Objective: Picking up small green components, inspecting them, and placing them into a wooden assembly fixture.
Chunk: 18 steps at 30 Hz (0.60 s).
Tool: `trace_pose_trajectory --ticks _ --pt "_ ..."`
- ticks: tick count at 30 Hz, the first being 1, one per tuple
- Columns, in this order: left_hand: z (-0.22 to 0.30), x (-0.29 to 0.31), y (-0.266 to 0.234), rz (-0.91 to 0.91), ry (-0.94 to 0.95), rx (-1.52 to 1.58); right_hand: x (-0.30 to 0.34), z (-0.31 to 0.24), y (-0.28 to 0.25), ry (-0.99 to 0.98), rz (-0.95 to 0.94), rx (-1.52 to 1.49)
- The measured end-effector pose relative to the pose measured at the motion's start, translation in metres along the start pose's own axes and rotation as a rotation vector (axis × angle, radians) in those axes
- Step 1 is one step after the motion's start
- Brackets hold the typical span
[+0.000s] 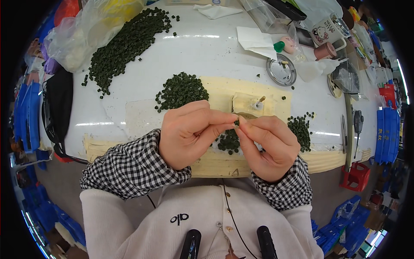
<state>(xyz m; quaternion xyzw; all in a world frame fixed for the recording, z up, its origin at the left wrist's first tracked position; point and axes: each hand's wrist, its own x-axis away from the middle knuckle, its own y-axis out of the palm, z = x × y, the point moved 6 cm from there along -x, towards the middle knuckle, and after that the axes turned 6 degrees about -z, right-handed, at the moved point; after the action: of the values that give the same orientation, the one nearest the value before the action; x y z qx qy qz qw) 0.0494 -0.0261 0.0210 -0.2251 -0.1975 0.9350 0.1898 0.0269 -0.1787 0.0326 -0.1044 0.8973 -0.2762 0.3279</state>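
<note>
My left hand (189, 131) and my right hand (269, 144) meet above the white table's near edge, fingertips pinched together on one small dark green part (236, 122). Both wrists wear black-and-white checked sleeve covers. Under my hands lies a small heap of the same green parts (228, 141). Another heap (181, 90) sits just beyond my left hand, and a third (300, 129) lies right of my right hand. A small beige fixture with a pin (250, 103) stands on the tan taped patch (267, 93) right behind my fingertips.
A long spread of green parts (125, 43) runs to the far left beside clear plastic bags (86, 34). A round metal lid (281, 71), tissue (256, 41), a mug (330, 30) and bags crowd the far right. Blue crates (386, 134) stand beside the table.
</note>
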Motion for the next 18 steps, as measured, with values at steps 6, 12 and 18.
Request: trace_pose_trajectory --ticks 6,12,18 --pt "-0.005 -0.001 0.001 -0.04 -0.063 0.104 -0.001 -0.007 0.0 -0.094 0.003 0.096" --pt "-0.009 -0.003 0.002 -0.06 -0.115 0.147 0.0 -0.004 -0.003 -0.054 0.011 0.129" --pt "-0.019 -0.005 0.013 -0.285 -0.203 0.113 0.01 0.018 -0.052 0.302 0.175 0.294"
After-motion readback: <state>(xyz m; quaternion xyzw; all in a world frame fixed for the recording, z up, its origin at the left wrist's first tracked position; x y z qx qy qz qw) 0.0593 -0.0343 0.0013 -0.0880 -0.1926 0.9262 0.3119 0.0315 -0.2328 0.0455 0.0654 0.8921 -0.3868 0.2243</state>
